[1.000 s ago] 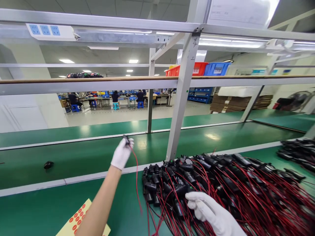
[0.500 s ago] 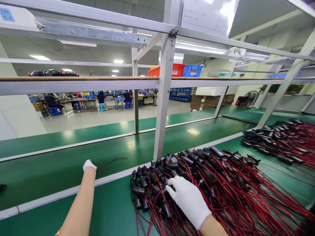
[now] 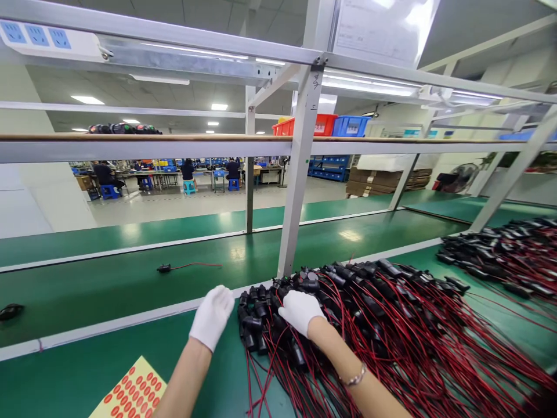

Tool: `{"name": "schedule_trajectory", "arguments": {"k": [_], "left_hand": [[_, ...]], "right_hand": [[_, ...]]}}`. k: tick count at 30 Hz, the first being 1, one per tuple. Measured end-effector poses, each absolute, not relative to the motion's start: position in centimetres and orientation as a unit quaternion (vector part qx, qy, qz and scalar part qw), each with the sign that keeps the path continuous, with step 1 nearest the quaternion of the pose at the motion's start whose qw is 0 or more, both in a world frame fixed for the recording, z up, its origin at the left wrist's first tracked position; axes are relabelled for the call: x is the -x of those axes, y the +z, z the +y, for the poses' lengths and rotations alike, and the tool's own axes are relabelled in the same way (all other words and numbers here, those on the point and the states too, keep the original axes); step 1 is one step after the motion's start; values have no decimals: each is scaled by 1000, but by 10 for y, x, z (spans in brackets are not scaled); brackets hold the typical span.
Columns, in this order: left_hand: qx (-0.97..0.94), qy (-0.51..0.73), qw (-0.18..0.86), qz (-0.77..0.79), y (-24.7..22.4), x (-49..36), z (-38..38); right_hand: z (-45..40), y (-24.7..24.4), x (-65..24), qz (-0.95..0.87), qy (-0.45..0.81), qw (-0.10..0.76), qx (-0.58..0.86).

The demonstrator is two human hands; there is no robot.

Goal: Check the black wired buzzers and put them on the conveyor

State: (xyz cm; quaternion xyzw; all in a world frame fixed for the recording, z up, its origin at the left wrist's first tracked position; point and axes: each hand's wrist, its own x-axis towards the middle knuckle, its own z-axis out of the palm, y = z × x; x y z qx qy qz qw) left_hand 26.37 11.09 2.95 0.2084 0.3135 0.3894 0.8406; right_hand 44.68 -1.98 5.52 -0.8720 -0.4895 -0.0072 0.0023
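My left hand [image 3: 213, 316], in a white glove, hovers just left of a big pile of black cylindrical wired parts [image 3: 339, 284]. Its fingers look loosely extended and nothing shows in them. On the pile's near left side rests my right hand [image 3: 301, 312], also gloved, with fingers curled down among the parts. Its fingertips are hidden, so what it grips cannot be made out. Red and dark wires [image 3: 391, 360] trail from the pile toward the lower right. A single black wired part [image 3: 164, 267] lies on the green belt [image 3: 108, 284] beyond my left hand.
A yellow sheet of red oval stickers [image 3: 134, 392] lies by my left forearm. Another black part [image 3: 11, 312] sits on the belt at far left. A metal post [image 3: 296, 186] rises behind the pile, with a shelf rail [image 3: 174, 150] across. More wired parts [image 3: 513, 255] lie at right.
My left hand has come back from the belt toward the pile, leaving the single part there. My right hand has shifted slightly left and farther in. The sticker sheet has come into view.
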Motion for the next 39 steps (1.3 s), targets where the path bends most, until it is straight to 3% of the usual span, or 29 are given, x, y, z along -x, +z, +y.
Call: {"name": "schedule_trajectory", "arguments": {"k": [10, 15, 19, 22, 31, 35, 39], "left_hand": [[-151, 143, 963, 171, 34, -281, 12], [-131, 182, 971, 81, 48, -278, 10], [-160, 216, 961, 64, 60, -263, 21], [-227, 229, 944, 76, 68, -254, 28], [-440, 253, 853, 121, 71, -254, 8], [-505, 251, 817, 119, 73, -255, 1], [-470, 197, 859, 44, 77, -252, 4]], "right_hand": [[-21, 133, -452, -562, -88, 155, 808], [-71, 142, -411, -608, -109, 220, 755], [-113, 122, -399, -584, -90, 362, 721], [-132, 100, -401, -551, -36, 401, 731], [-115, 48, -371, -542, 167, 349, 746], [-106, 48, -367, -522, 251, 418, 700], [-105, 46, -367, -480, 356, 537, 595]]}}
